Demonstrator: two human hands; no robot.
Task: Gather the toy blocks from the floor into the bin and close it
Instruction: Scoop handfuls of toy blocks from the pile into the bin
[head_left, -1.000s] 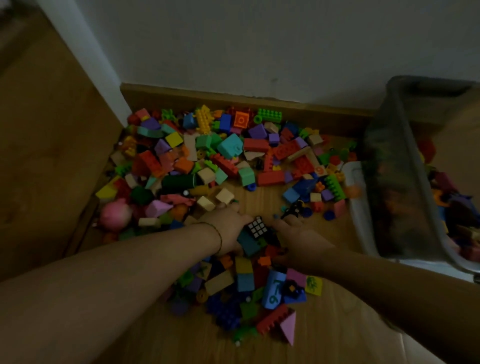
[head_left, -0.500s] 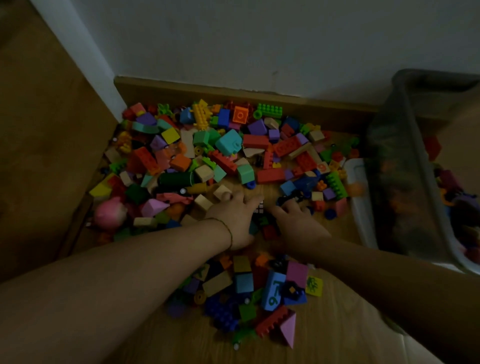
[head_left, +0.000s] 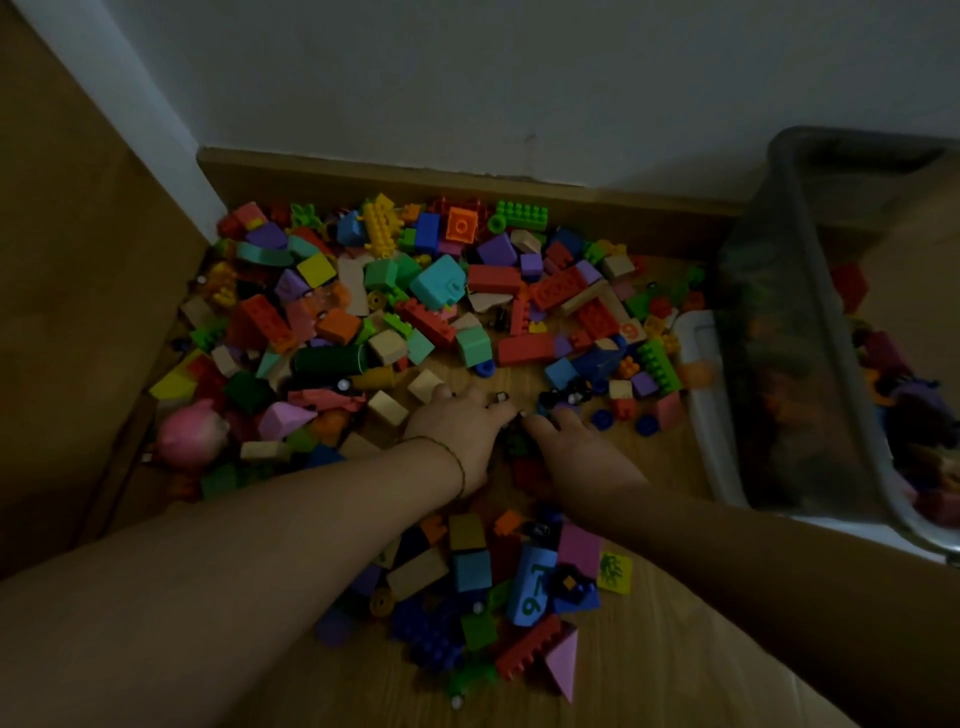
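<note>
the multicoloured plastic toy blocks (head_left: 439, 283), probably light, hard and slippery, are piled just left of the clear plastic bin (head_left: 769, 364) and best scooped from underneath, with left hand (head_left: 457, 423) and right hand (head_left: 576, 444) laid flattish on them, nothing gripped.

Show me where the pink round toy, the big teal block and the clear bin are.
pink round toy (head_left: 191, 435): head view, middle of its body.
big teal block (head_left: 438, 282): head view, its top face.
clear bin (head_left: 779, 389): head view, its see-through side wall.
</note>
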